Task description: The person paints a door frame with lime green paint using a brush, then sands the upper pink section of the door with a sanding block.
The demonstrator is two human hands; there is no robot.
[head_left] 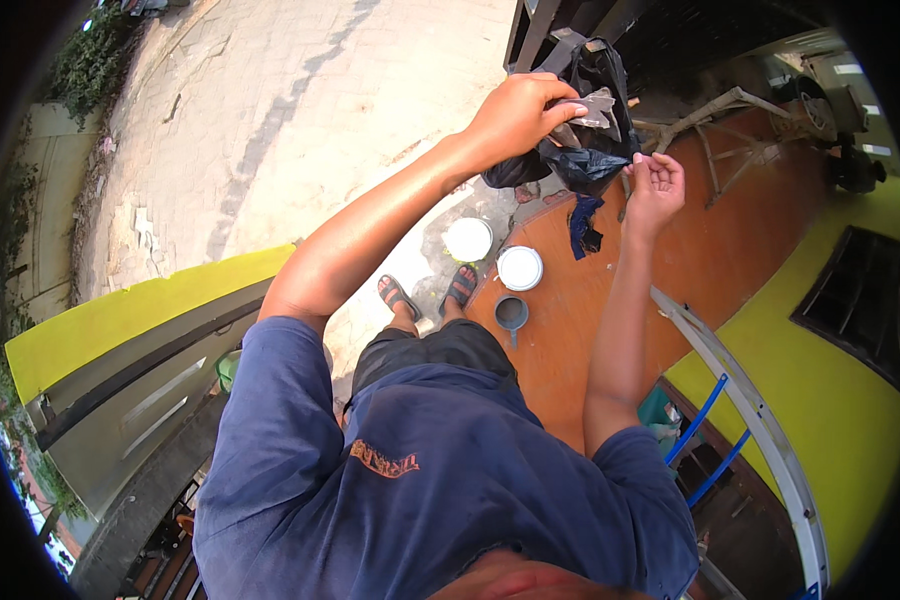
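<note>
Gripping a grey scrap (592, 108) at twelve o'clock, the left hand (518, 112) pulls from the black plastic bag (588, 150). Right hand (656, 180) hovers half-open at one o'clock; better to steady that bag underneath.

Orange-brown floor (730, 250) carries a white lidded pail (519, 268). Just left of pail: second white round container (468, 240), on pale paving. Just below pail: grey scoop cup (511, 313). Sandalled feet beside.

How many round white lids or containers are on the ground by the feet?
2: one white round container on the pale paving beside the sandalled feet, another on the orange floor above the grey scoop. Others may be hidden.
</note>
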